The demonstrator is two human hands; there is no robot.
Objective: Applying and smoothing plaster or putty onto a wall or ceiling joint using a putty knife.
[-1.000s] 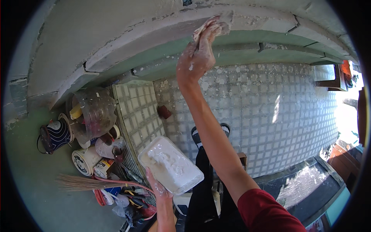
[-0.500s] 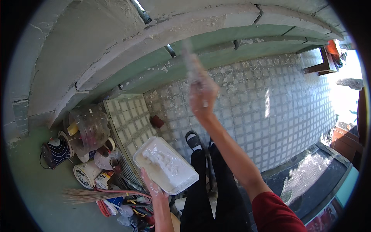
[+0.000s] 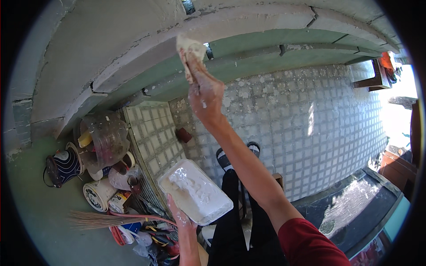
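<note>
My left hand (image 3: 179,215) grips the near left side of a white rectangular tub (image 3: 217,216). Thick white paste (image 3: 193,188) lies in the tub, heaped along the middle. Out in front of me, my right hand (image 3: 207,95) is closed on a putty knife (image 3: 191,55), its broad end coated in pale paste. That end is close to the edge of the grey plastered ledge (image 3: 164,51); I cannot tell whether it touches. White smears mark both hands.
Left of the tub stand a tiled step (image 3: 148,128), paint buckets (image 3: 96,195), a clear plastic bag (image 3: 106,142) and a twig broom (image 3: 93,219). A reddish block (image 3: 183,135) sits on the spattered tile floor (image 3: 284,119). A dark-topped table (image 3: 350,213) stands at right.
My right hand has swung left and slightly forward with the putty knife, toward the ledge. The tub remains in my left hand, shifted slightly in view as the whole picture moved a little.
</note>
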